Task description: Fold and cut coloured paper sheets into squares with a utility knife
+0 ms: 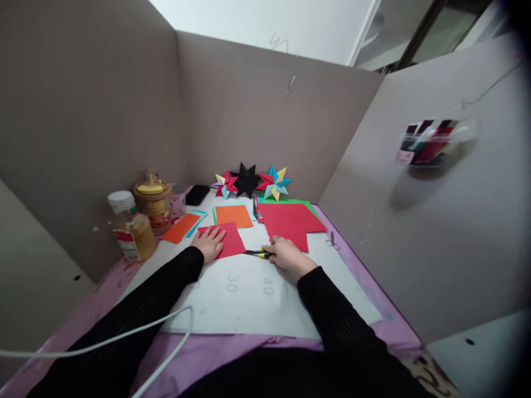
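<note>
My left hand (210,243) lies flat with its fingers spread on a red paper sheet (231,241), pressing it against the white mat (244,309). My right hand (286,255) is closed round a black-and-yellow utility knife (262,254). Its dark tip points left, at the lower right corner of the red sheet; whether it touches the paper is hard to see. Just beyond my right hand lies a stack of larger red sheets (290,218), with green paper (309,209) under it. An orange sheet (234,215) lies behind the red one.
Folded paper stars, one of them black (246,180), stand against the back panel. On the left are a glue bottle (139,237), a brown jar (155,207), a black phone (198,194) and orange paper strips (181,228). Small scissors (332,241) lie right. A white cable (124,333) crosses the front.
</note>
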Action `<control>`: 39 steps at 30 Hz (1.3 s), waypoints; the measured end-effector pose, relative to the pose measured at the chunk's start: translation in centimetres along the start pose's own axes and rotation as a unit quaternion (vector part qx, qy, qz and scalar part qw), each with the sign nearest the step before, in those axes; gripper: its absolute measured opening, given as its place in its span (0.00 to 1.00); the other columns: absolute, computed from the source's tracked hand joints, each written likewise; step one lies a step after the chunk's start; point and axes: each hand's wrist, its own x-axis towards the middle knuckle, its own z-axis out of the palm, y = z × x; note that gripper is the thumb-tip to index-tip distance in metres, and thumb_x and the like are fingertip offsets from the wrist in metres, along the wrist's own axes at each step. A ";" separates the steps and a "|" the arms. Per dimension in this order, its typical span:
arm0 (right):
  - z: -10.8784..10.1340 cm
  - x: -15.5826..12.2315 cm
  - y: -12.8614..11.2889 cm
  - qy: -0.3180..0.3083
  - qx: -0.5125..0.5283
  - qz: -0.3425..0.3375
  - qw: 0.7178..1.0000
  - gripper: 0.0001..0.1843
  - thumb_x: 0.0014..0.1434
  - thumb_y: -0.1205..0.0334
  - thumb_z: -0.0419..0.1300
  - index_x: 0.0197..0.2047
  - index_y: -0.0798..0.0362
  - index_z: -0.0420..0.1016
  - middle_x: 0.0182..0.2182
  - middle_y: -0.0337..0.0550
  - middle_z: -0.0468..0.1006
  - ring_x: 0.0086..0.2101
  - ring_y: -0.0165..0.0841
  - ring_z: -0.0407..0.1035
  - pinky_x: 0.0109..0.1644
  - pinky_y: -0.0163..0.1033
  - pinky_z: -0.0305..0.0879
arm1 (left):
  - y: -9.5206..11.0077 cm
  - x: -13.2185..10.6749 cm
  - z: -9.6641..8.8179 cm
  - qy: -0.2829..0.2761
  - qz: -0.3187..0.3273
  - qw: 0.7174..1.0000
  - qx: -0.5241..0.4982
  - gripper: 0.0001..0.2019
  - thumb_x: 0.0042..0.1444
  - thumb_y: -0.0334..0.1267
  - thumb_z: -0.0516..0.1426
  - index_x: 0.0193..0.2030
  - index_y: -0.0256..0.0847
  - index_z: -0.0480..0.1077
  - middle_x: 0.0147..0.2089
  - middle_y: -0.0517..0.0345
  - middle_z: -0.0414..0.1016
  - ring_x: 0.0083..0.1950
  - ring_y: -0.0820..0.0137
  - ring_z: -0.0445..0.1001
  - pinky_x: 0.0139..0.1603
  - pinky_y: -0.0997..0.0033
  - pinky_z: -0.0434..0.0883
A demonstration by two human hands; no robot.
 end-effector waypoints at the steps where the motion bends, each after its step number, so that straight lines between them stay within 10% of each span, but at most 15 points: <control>1: 0.0 0.0 0.0 0.001 -0.001 0.000 1.000 0.22 0.53 0.64 0.55 0.52 0.45 0.71 0.41 0.48 0.70 0.44 0.40 0.62 0.42 0.37 0.53 | 0.0 0.0 0.0 0.000 0.000 1.000 -0.001 0.28 0.60 0.49 0.36 0.67 0.48 0.45 0.70 0.58 0.40 0.69 0.57 0.37 0.62 0.44 0.41; 39: -0.4 0.8 -7.3 0.025 -0.046 -0.085 0.995 0.17 0.54 0.62 0.54 0.47 0.52 0.72 0.39 0.53 0.70 0.40 0.41 0.66 0.39 0.39 0.58 | 1.0 0.9 -2.3 -0.126 -0.038 0.991 0.008 0.29 0.60 0.48 0.39 0.67 0.49 0.39 0.70 0.57 0.32 0.69 0.52 0.32 0.61 0.39 0.41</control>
